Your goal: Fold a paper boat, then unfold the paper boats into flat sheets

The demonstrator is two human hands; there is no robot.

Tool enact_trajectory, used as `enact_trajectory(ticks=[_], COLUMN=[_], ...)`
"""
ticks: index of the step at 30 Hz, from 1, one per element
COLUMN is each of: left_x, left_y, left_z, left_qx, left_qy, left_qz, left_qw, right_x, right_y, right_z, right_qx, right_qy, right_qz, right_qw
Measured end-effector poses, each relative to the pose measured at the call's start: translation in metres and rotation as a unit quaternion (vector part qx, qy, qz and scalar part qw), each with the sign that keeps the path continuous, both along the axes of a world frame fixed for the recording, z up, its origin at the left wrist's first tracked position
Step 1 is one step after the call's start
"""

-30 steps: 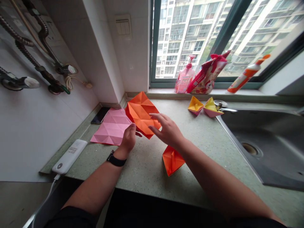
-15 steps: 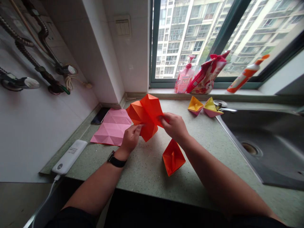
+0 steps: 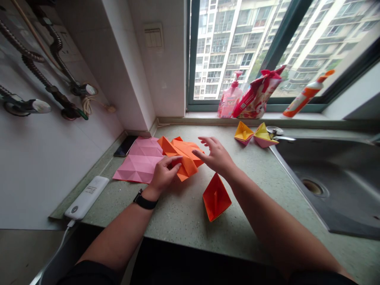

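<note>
A creased orange paper sheet (image 3: 182,152) lies partly folded on the green counter (image 3: 184,213). My left hand (image 3: 162,174), with a black watch on the wrist, pinches its near edge with thumb and fingers. My right hand (image 3: 216,155) hovers just right of the sheet with fingers spread, holding nothing. A creased pink sheet (image 3: 141,160) lies flat to the left, partly under the orange one. A folded orange paper boat (image 3: 216,197) sits below my right wrist.
Two yellow-and-pink paper boats (image 3: 253,134) sit near the sink (image 3: 329,178). A phone (image 3: 125,145) and a white power bank (image 3: 87,197) lie at the counter's left edge. Bottles and a red bag (image 3: 257,95) stand on the windowsill.
The orange sheet was lifted with both hands, then lowered back onto the counter, more folded. My right hand has let go and opened; my left hand still holds the sheet.
</note>
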State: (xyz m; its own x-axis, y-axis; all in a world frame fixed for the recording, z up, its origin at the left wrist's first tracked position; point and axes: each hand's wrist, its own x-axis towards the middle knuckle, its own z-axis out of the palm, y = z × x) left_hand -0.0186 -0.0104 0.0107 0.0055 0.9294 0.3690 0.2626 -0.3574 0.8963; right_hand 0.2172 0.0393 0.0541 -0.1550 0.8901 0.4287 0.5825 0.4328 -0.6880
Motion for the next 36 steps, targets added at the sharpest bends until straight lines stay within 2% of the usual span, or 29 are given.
enact_trajectory(ticks=[2, 4, 6, 8, 10, 14, 16, 19, 24, 30, 32, 36], left_x=[0.001, 0.0, -0.001, -0.002, -0.002, -0.002, -0.001, 0.001, 0.002, 0.003, 0.003, 0.001], left_y=[-0.003, -0.005, -0.006, -0.006, -0.006, -0.008, -0.01, -0.013, -0.017, -0.019, -0.019, -0.021], left_z=[0.002, 0.003, 0.003, 0.002, 0.002, 0.005, 0.008, 0.011, 0.011, -0.002, -0.003, 0.006], left_qx=[0.002, 0.004, 0.011, 0.023, 0.029, 0.026, 0.021, 0.025, 0.074, 0.092, 0.085, 0.05], left_qy=[0.008, 0.022, 0.042, 0.061, 0.076, 0.076, 0.066, 0.045, 0.029, -0.016, -0.05, -0.109], left_qz=[-0.026, -0.05, -0.069, -0.074, -0.071, -0.078, -0.089, -0.091, -0.074, -0.096, -0.106, -0.094], left_qw=[1.0, 0.998, 0.997, 0.995, 0.994, 0.994, 0.994, 0.995, 0.994, 0.991, 0.989, 0.988], right_x=[0.001, 0.006, 0.011, 0.015, 0.015, 0.007, 0.001, -0.008, -0.02, -0.033, -0.035, -0.039], right_y=[0.003, 0.009, 0.016, 0.02, 0.02, 0.008, -0.001, -0.013, -0.026, -0.033, -0.034, -0.037], right_z=[-0.005, -0.01, -0.014, -0.014, -0.011, 0.004, 0.011, 0.017, 0.016, 0.01, 0.008, 0.002], right_qx=[0.011, -0.045, -0.149, -0.233, -0.257, -0.225, -0.217, -0.186, -0.108, -0.064, -0.068, -0.157], right_qy=[-0.009, 0.027, 0.097, 0.179, 0.247, 0.29, 0.272, 0.206, 0.111, 0.118, 0.137, 0.215], right_qz=[-0.054, -0.061, 0.003, 0.078, 0.108, 0.134, 0.168, 0.194, 0.19, 0.217, 0.221, 0.26], right_qw=[0.998, 0.997, 0.984, 0.953, 0.928, 0.92, 0.922, 0.941, 0.969, 0.967, 0.963, 0.928])
